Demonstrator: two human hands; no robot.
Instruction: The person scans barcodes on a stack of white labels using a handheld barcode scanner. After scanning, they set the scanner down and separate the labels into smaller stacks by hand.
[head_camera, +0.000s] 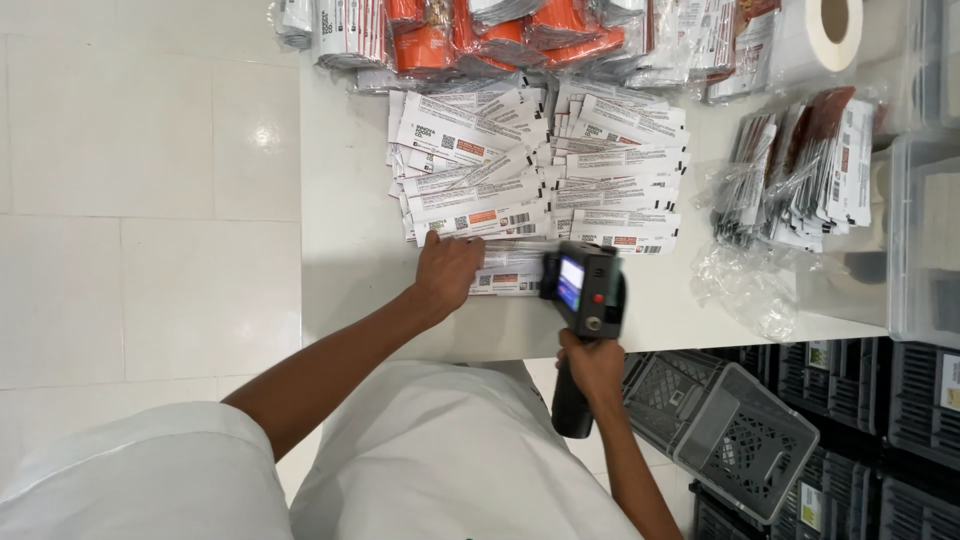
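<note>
- the left hand (447, 268) lies palm down on the near end of a fanned stack of white packets (530, 185) on the white table (350, 220); its fingers are pressed close together and flat, pinning the nearest packet (508, 281) rather than pinching it.
- that nearest packet sticks out from under the fingertips toward the right, its free end reaching to just beside the head of the handheld device.
- the right hand (592, 368) is wrapped around the dark handle of a black handheld device (585, 290) with a small lit screen and a red button; the fingers are curled tight round the grip, below the table edge.
- the device's head hovers over the near table edge, at the right end of the pinned packet; i cannot tell if it touches it.
- farther back lie orange-and-clear bagged packs (500, 35); to the right a leaning row of bagged packs (800, 165), and a white tape roll (825, 30) at the top right.
- grey plastic crates (740, 430) stand on the floor under the table's right side.
</note>
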